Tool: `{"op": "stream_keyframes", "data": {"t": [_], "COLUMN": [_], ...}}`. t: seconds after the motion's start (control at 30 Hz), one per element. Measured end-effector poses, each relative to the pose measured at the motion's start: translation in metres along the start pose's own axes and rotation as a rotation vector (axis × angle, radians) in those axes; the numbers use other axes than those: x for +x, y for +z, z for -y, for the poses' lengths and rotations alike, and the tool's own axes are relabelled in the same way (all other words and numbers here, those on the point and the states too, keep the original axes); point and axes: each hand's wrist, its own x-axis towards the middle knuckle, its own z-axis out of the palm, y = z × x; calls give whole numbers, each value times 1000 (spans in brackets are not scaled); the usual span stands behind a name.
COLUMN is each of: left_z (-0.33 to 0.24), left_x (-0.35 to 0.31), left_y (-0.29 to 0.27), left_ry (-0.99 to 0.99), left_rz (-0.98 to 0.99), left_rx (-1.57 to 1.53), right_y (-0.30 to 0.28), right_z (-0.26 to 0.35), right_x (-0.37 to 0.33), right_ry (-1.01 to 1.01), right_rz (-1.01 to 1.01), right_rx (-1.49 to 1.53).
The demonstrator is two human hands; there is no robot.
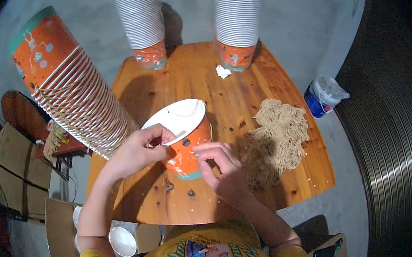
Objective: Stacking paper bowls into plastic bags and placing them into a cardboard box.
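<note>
A single orange paper bucket (pixel 192 149) with a green base and white inside stands tilted on the wooden table, its mouth toward the upper left. A thin cord (pixel 197 109) lies across the inside near its far rim. My left hand (pixel 147 147) is closed on the near-left rim, thumb and fingers pinching it. Beside the bucket's right wall, my right hand (pixel 217 163) has its thumb and forefinger drawn together; something small and pale shows at the fingertips, too small to name. Right of that hand lies a heap of tan cords (pixel 282 133), partly in shadow.
A long leaning stack of nested buckets (pixel 83 89) with tan cords rises at the left. Two wrapped bucket stacks (pixel 139 20) (pixel 236 20) stand at the table's far edge, near a crumpled white scrap (pixel 223 71). A blue-and-white pail (pixel 324 96) sits beyond the table's right side.
</note>
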Motion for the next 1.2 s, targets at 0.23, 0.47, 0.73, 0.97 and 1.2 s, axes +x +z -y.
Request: {"op": "stream_keyframes", "data": {"t": [0.23,0.47,0.73,0.97,1.2], "left_z": [4,-2,-2,-10,-12], "left_x": [14,19,16,16,15], "left_y": [-6,2,4,15,17], "left_ry": [-67,-64,-67,-56,-51], "left_rz": [134,167,146,142,145], "left_rx": [-154,-140,-95,-24,-4], "right_y": [5,1,0,-6,-9], "right_z": [-3,2,4,15,9], "right_x": [6,13,7,4,8], "right_ry": [-33,-282,-162,318,-229], "right_rz": [-43,53,68,49,21], "right_rx": [-49,-195,-252,-19,-289]}}
